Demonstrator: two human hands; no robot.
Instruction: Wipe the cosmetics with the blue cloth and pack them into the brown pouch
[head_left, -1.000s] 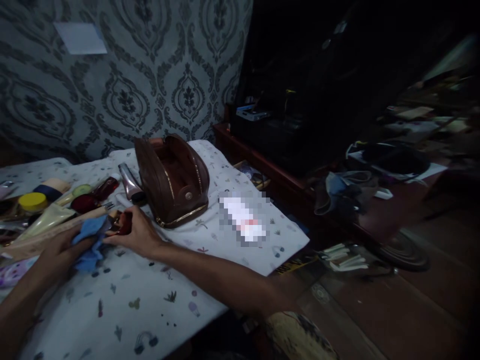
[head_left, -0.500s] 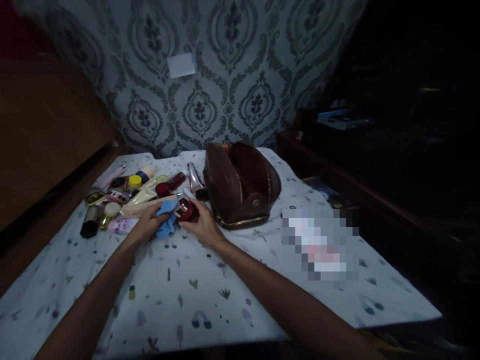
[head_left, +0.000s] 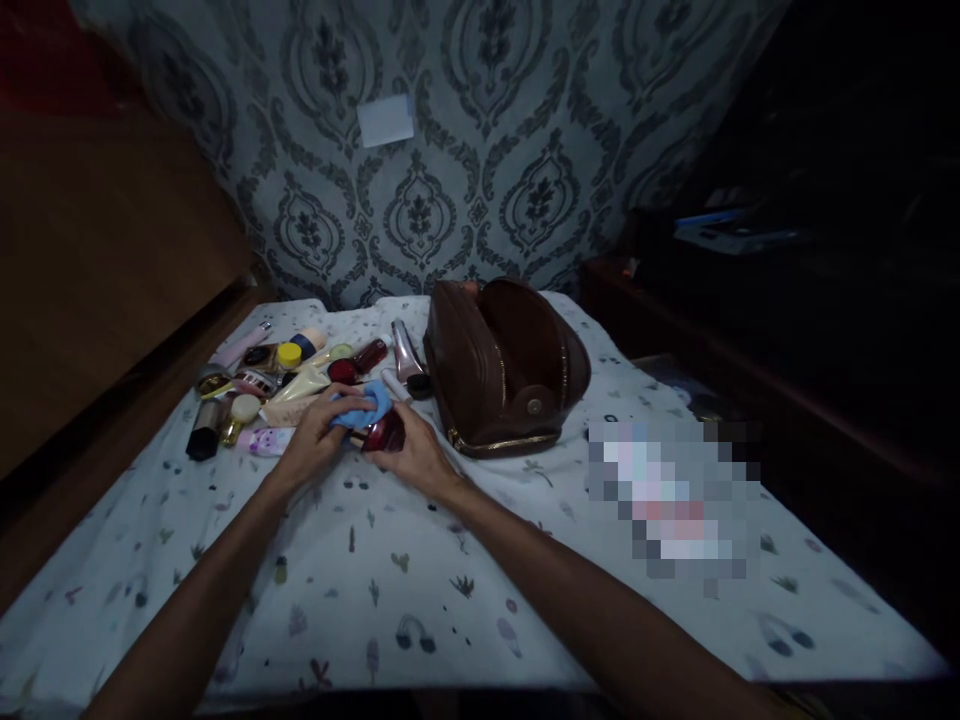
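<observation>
My left hand is closed on a crumpled blue cloth, which lies against a small dark red bottle. Fingers of my right hand wrap round that bottle from the right, and it is tilted above the tablecloth. Part of the bottle is covered by the cloth and fingers. Beside my left hand lie a cream tube, a purple-and-white tube and a gold bottle with a pale round cap. A brown zippered bag stands open just right of my right hand.
Several cosmetics spread over the left side, among them a yellow-capped jar and a black-capped bottle. A silvery tube leans by the bag. A blurred-out item lies right on the patterned tablecloth. Patterned wall behind.
The blue cloth has moved up over the top of the red bottle, with my left hand following. The bottle has tilted in my right hand. The whole view has shifted slightly.
</observation>
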